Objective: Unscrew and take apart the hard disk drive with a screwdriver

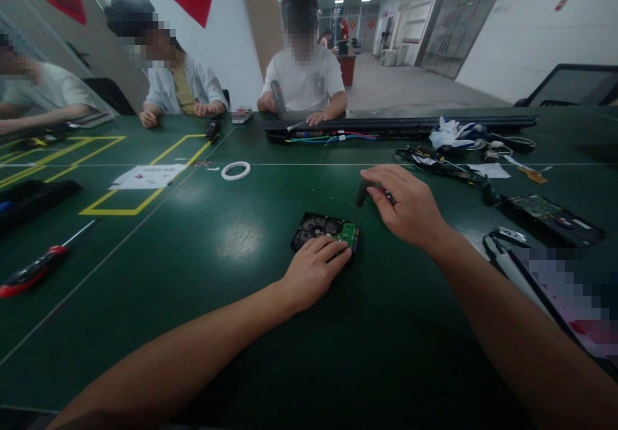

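Observation:
A hard drive lies on the green table with its underside up, showing a green circuit board at its right end. My left hand rests over the near side of the drive and holds it against the table; its thumb is hard to make out. In my right hand a screwdriver with a dark handle is gripped between thumb and fingers. Its thin shaft points down to the board's far right part, but whether the tip sits in a screw is too small to tell.
A red-black screwdriver lies left. A white tape roll and paper are farther back. Right are cables, gloves and a black device with an exposed board. Across the table, a person sits behind a long black panel.

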Demonstrator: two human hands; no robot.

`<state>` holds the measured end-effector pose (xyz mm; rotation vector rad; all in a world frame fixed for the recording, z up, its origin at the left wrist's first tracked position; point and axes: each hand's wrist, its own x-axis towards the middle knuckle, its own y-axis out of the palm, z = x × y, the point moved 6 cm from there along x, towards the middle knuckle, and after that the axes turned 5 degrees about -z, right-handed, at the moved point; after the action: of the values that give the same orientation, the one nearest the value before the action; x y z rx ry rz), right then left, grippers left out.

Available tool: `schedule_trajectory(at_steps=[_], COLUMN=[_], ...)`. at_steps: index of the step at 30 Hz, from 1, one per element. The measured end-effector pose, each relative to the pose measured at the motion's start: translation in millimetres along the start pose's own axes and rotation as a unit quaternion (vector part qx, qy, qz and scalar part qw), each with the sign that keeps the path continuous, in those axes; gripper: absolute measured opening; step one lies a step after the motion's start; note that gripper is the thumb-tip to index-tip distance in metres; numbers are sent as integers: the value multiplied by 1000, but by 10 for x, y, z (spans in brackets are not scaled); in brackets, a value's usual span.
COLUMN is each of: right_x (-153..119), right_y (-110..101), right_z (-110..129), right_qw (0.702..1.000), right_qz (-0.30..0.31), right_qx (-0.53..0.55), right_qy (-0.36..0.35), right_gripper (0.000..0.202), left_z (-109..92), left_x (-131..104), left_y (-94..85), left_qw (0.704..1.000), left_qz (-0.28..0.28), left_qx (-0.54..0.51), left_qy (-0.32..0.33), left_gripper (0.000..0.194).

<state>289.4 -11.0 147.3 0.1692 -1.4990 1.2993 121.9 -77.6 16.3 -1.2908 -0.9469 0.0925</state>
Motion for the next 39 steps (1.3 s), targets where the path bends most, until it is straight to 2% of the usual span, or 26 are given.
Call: schedule_trajectory(at_steps=[8,13,16,33,39], right_x=[-38,-14,-2,-17,-5], right_y=[30,-3,-2,42,27], right_z=[-100,-58,-25,-44,-44], right_qw=[1000,1000,1000,1000,1000], right_qz=[-6,-5,-4,9,14], right_qx=[-7,-2,-2,0,4], right_qy=[27,12,-2,23,19], right_gripper=[29,23,27,26,19], left_z=[2,3,-3,-2,-2], left_x=[-3,-5,-4,-4,-4], left_y=[15,10,-3,18,13], left_qw=[1000,1000,1000,1000,1000], left_qz=[1,3,-1,4,5], left_qx=[8,6,6,-1,2], left_qy=[3,3,6,4,3], left_gripper=[33,33,33,33,33])
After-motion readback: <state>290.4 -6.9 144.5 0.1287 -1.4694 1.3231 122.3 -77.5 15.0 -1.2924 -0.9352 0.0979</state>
